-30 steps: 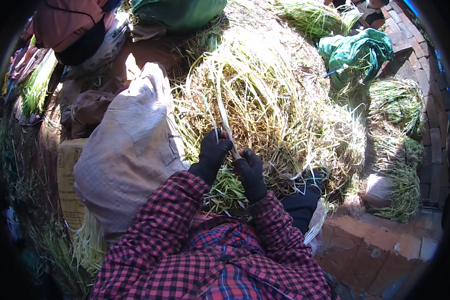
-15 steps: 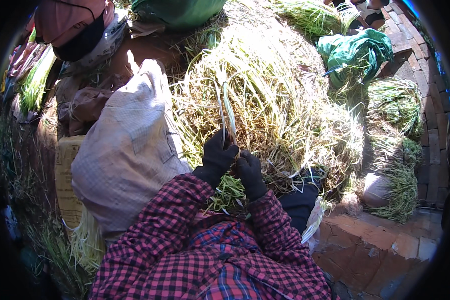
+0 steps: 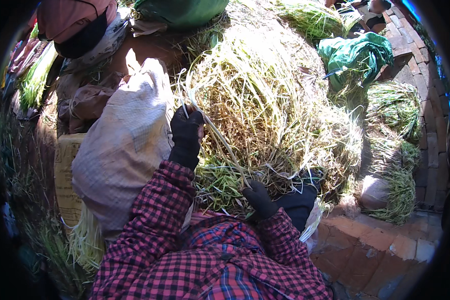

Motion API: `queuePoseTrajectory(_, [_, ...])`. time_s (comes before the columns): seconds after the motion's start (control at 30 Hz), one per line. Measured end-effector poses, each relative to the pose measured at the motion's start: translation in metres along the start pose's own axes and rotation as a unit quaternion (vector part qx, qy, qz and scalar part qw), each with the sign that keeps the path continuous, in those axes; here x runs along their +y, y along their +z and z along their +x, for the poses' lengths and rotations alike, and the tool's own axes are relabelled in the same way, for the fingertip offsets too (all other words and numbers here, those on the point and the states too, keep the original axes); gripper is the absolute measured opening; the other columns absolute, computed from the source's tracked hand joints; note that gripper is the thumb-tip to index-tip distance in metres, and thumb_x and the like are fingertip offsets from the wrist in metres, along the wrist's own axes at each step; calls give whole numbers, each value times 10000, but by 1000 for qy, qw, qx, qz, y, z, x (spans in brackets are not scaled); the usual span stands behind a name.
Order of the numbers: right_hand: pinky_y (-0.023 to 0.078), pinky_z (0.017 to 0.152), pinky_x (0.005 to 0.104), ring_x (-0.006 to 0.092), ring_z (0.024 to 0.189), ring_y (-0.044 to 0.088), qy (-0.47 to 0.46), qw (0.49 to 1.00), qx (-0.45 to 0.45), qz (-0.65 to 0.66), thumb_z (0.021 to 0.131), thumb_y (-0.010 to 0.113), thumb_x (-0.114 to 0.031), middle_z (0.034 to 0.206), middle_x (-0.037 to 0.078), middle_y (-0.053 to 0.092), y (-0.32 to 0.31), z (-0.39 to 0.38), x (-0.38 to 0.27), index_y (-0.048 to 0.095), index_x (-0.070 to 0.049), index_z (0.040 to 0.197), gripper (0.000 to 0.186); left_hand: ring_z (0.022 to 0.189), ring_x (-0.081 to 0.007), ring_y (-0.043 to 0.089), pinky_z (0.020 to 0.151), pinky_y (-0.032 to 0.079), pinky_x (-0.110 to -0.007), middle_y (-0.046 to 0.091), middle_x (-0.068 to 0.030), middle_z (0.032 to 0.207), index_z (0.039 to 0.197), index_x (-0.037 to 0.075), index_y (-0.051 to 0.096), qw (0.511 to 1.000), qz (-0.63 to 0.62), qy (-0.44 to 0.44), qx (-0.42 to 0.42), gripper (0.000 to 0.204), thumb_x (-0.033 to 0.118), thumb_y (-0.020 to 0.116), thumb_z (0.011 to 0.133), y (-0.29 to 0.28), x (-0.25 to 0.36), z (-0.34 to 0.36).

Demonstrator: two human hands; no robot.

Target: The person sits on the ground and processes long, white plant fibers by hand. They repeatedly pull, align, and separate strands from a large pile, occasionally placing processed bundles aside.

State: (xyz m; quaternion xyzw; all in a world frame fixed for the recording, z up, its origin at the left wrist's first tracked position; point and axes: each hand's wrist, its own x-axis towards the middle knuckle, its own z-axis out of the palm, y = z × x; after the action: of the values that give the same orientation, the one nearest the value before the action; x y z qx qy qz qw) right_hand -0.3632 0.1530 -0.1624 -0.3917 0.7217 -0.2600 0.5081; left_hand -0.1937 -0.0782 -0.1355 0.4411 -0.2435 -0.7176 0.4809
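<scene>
Your left hand (image 3: 186,135) was by the left edge of the heap (image 3: 280,105), your right hand (image 3: 259,199) at its near edge, with a gap between. Across this gap the stalk (image 3: 220,138) ran slanting, long, thin and pale. The grip of both hands was clamped on it. A whitish sack (image 3: 117,160) stood just left, its content hidden.

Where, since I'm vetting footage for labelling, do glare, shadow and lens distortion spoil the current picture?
Head view: sun glare bleaches the far side of the stalk pile; in the head view, the dark-gloved left hand and right hand show little finger detail; in the head view, brick paving at right curves along the black rim, and the left edge lies in shade.
</scene>
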Motion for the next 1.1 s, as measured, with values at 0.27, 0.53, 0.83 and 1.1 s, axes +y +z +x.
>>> queuePoseTrajectory(0.27, [439, 587, 320, 162, 657, 555, 78, 933, 315, -155, 751, 588, -154, 667, 57, 567, -172, -57, 89, 584, -8, 789, 151, 328, -81, 372, 280, 286, -213, 478, -18, 541, 731, 82, 472, 997, -71, -22, -22, 110, 55, 566, 780, -7, 24, 7])
queuePoseTrajectory(0.53, [443, 608, 325, 185, 639, 560, 7, 888, 390, -245, 745, 544, -139, 700, 104, 601, -174, 1, 100, 578, -15, 755, 129, 321, -87, 362, 289, 275, -216, 448, -5, 498, 735, 92, 477, 997, -44, -65, -20, 112, 62, 583, 759, -5, 4, 1])
queuePoseTrajectory(0.83, [460, 679, 373, 270, 752, 584, 22, 887, 329, -322, 667, 687, -251, 825, 118, 606, -204, -15, 78, 587, -57, 887, 310, 332, -86, 339, 282, 258, -218, 398, 0, 500, 727, 101, 431, 994, -4, -105, -6, 127, 70, 521, 811, -22, -14, 16])
queuePoseTrajectory(1.1, [455, 776, 383, 350, 917, 580, -141, 986, -61, -71, 721, 645, -233, 963, 194, 607, 14, 49, -64, 538, -31, 1099, 442, 296, -110, 328, 285, 259, -249, 380, -9, 429, 664, 90, 469, 990, 51, -126, -26, 129, 96, 570, 745, -29, -30, 18])
